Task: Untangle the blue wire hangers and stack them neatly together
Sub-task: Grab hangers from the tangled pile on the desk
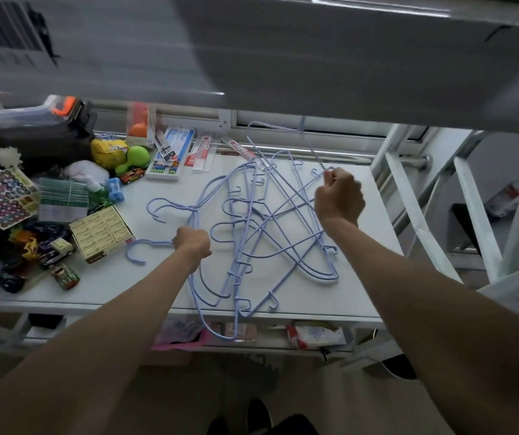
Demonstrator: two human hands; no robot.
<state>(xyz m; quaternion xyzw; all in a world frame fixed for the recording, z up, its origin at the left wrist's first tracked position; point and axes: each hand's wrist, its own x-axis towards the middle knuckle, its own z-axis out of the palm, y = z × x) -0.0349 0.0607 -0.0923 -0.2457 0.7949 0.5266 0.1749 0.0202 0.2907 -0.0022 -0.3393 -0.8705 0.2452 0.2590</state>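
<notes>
Several pale blue wire hangers (pixel 261 233) lie in a tangled heap on the white table (pixel 368 255), some hanging over its near edge. My left hand (pixel 192 243) is closed on the neck of a hanger whose hook (pixel 135 251) points left. My right hand (pixel 339 196) is closed around a wire of a hanger (pixel 283 130) that is lifted up at the back of the heap. Which hangers are linked inside the heap is hard to tell.
The left part of the table is crowded: a yellow box (pixel 101 233), toy cars (pixel 131 175), a sticker sheet (pixel 1 196), a green toy (pixel 135 158), stationery packs (pixel 173 152). A white metal frame (pixel 415 202) stands at the right. A shelf (pixel 314 58) hangs overhead.
</notes>
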